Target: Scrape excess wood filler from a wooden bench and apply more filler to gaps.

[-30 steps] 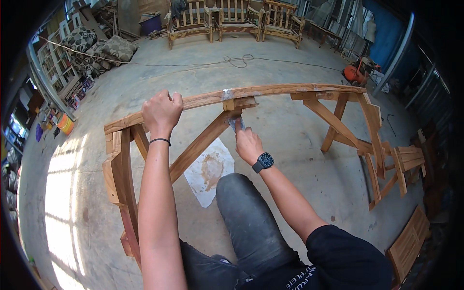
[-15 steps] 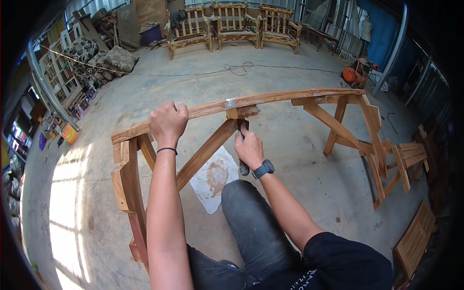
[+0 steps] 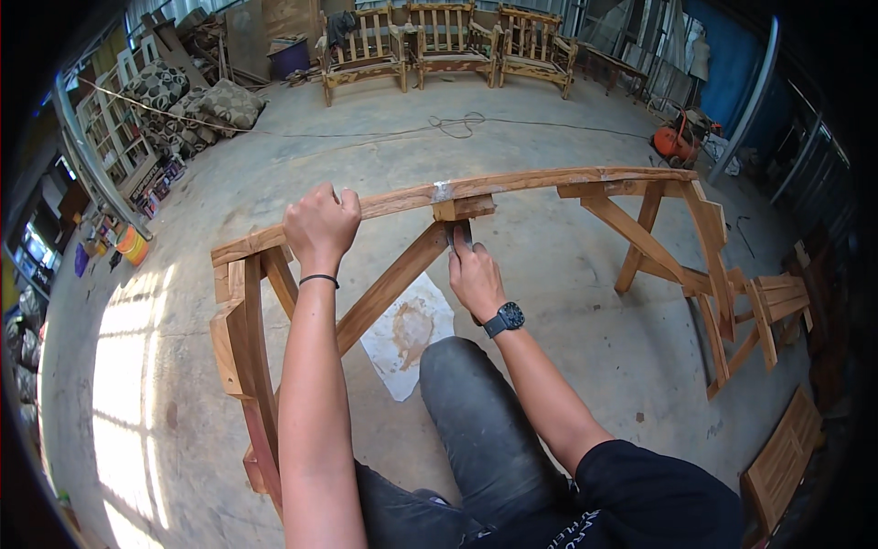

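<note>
A long wooden rail [image 3: 530,185] of a frame runs across in front of me, with a pale smear at its middle. My left hand [image 3: 322,224] is closed around the rail's left part. Below the middle, my right hand [image 3: 476,279] grips a putty knife [image 3: 460,236], index finger stretched along it. Its blade reaches up to the joint where a short wooden block [image 3: 465,209] meets a slanting brace [image 3: 391,285]; most of the handle is hidden by the hand. On the floor under the brace lies a white sheet [image 3: 437,306] with a patch of brown paste.
The frame's left leg [image 3: 240,339] stands beside my left forearm, its right leg [image 3: 709,220] farther off. A slatted wooden piece [image 3: 779,297] and a panel [image 3: 783,457] are at the right. Wooden chairs [image 3: 457,50], a cord [image 3: 457,123] and an orange machine [image 3: 675,144] are farther back.
My right hand has tilted and turned slightly, and the handle end that showed below it is now mostly hidden. The left hand keeps its hold on the rail.
</note>
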`<action>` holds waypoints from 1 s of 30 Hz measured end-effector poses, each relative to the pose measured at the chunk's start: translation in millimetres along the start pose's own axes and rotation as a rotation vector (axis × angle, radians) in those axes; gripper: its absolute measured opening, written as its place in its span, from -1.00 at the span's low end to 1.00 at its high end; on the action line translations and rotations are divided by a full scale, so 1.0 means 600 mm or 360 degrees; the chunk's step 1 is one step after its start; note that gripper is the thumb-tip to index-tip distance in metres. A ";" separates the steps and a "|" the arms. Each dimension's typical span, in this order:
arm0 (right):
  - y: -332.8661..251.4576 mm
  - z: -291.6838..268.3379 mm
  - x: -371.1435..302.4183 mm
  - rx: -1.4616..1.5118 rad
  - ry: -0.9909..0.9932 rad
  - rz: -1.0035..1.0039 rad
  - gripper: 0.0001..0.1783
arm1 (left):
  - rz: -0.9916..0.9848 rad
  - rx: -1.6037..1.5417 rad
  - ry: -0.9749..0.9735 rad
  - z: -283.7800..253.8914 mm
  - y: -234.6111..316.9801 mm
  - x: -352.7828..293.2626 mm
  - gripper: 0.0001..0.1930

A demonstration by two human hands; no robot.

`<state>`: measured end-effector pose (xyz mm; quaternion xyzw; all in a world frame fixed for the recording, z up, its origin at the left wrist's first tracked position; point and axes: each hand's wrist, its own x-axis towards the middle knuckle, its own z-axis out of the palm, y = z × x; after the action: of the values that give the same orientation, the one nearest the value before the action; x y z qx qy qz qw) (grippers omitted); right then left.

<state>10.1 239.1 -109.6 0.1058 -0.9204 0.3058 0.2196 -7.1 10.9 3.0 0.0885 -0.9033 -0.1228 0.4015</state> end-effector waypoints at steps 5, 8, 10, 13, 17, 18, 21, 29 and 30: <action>0.004 0.001 0.004 -0.0023 -0.0026 -0.0005 -0.48 | -0.0003 -0.0007 -0.0007 0.004 -0.001 0.000 -0.66; 0.002 0.005 0.011 0.0024 -0.0067 0.0004 -0.48 | 0.0007 0.0000 0.0011 0.005 -0.001 0.002 -0.66; 0.003 0.005 0.011 0.0034 -0.0083 0.0018 -0.50 | 0.0014 0.0001 0.0019 0.006 0.000 0.001 -0.66; -0.012 -0.005 0.014 0.0055 -0.0110 0.0053 -0.55 | 0.0019 -0.0005 0.0028 0.005 -0.001 0.000 -0.66; -0.035 -0.008 0.021 0.0091 -0.0235 0.0209 -0.63 | 0.0007 -0.0009 0.0003 0.004 -0.001 -0.001 -0.67; -0.039 -0.008 0.022 0.0101 -0.0268 0.0195 -0.65 | 0.0008 -0.0010 0.0001 0.004 -0.001 0.000 -0.67; -0.047 -0.003 0.020 0.0113 -0.0338 0.0173 -0.68 | 0.0008 0.0014 0.0013 0.006 0.001 0.002 -0.67; -0.072 -0.006 -0.014 0.0058 -0.0488 0.0258 -0.73 | 0.0031 -0.0042 -0.0027 0.003 -0.006 0.006 -0.65; -0.058 -0.014 -0.025 0.0061 -0.0522 0.0212 -0.69 | 0.0036 -0.0040 -0.0015 0.005 -0.005 0.004 -0.65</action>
<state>37.7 217.8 -92.9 0.0972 -0.9428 0.3158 0.0437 -10.5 7.8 1.8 0.0727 -0.9045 -0.1300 0.3996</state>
